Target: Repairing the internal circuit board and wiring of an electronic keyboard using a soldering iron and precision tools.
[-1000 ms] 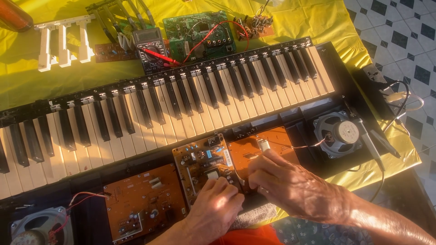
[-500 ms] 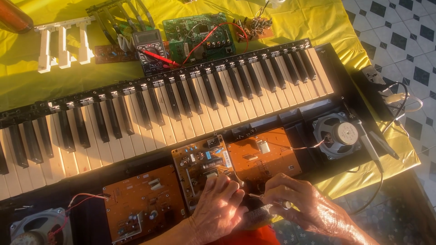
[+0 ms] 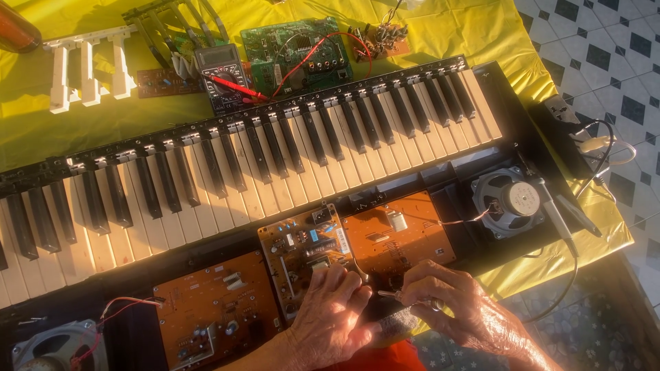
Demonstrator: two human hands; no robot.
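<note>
Screwdriver (image 3: 395, 295), a thin metal one, sits pinched in your right hand (image 3: 457, 306), just below the middle circuit board (image 3: 306, 251). Your left hand (image 3: 333, 312) curls loosely on that board, near the keyboard keys (image 3: 275, 158).

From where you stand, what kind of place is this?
Probably a home or small electronics repair bench: an opened keyboard with bare circuit boards, a multimeter on a yellow cloth, over a tiled floor.
</note>
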